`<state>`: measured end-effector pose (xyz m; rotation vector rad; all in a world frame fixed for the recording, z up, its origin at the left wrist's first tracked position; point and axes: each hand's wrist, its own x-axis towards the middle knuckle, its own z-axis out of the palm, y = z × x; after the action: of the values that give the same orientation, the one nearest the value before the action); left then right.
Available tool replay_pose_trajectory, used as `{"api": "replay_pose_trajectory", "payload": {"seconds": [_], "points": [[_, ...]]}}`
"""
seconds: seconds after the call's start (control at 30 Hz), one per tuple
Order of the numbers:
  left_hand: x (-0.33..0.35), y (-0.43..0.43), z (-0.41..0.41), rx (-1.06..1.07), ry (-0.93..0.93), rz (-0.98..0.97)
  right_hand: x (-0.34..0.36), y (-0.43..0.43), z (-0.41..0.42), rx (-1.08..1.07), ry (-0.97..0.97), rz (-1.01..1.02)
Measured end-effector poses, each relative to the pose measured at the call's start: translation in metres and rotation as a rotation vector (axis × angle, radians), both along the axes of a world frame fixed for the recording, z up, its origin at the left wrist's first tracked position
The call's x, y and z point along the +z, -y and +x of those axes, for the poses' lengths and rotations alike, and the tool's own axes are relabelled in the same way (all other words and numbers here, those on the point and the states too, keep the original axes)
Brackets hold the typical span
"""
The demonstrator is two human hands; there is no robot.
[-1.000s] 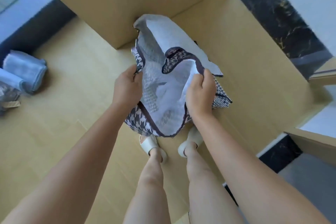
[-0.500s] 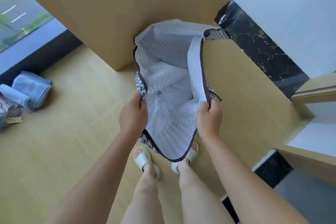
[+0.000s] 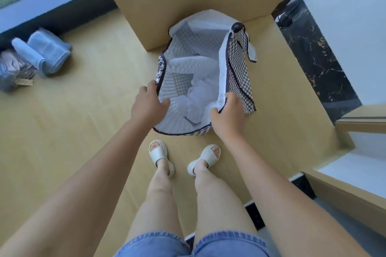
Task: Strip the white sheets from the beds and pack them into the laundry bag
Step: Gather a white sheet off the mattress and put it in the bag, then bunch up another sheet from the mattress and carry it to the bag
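A houndstooth laundry bag (image 3: 237, 64) with a pale lining stands on the wooden floor, its mouth spread wide. White sheets (image 3: 196, 94) lie crumpled in its bottom. My left hand (image 3: 148, 104) is at the bag's left rim, thumb inside the lining and fingers on the outside. My right hand (image 3: 227, 113) grips the bag's right rim, fingers curled over the edge.
A tan wooden panel (image 3: 188, 0) rises just behind the bag. Rolled blue towels (image 3: 45, 55) and a bundle lie on the floor at the far left by a window. Black marble trim (image 3: 313, 54) and white surfaces stand to the right. My slippered feet are just below the bag.
The bag has been lowered and pulled wide open, its rim spread apart, so the sheets inside show. My feet now stand apart from it.
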<state>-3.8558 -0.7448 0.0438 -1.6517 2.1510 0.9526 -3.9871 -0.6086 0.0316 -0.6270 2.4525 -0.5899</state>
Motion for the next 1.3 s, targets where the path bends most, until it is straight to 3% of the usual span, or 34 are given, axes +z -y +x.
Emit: {"api": "replay_pose_trajectory", "payload": {"seconds": [0.13, 0.3, 0.5, 0.7, 0.87, 1.03, 1.17, 1.3], "points": [[0.026, -0.017, 0.048, 0.088, -0.077, -0.004, 0.03, 0.022, 0.031, 0.33, -0.112, 0.097], [0.05, -0.03, 0.134, 0.293, -0.113, 0.067, 0.074, 0.058, 0.099, 0.646, -0.049, 0.015], [0.089, -0.043, 0.269, 0.476, -0.173, 0.145, 0.113, 0.097, 0.231, 1.062, -0.031, -0.016], [0.12, -0.039, 0.421, 0.725, -0.19, 0.044, 0.125, 0.14, 0.368, 1.424, 0.004, 0.031], [0.121, -0.059, 0.506, 0.999, -0.2, 0.025, 0.126, 0.174, 0.465, 1.78, -0.079, 0.061], [0.11, -0.079, 0.557, 1.325, -0.198, 0.036, 0.121, 0.213, 0.544, 1.981, -0.152, 0.094], [0.097, -0.06, 0.609, 1.526, -0.257, 0.072, 0.114, 0.26, 0.614, 2.147, -0.148, 0.122], [0.104, -0.028, 0.667, 1.806, -0.266, -0.046, 0.124, 0.327, 0.71, 2.313, -0.124, 0.033]]}}
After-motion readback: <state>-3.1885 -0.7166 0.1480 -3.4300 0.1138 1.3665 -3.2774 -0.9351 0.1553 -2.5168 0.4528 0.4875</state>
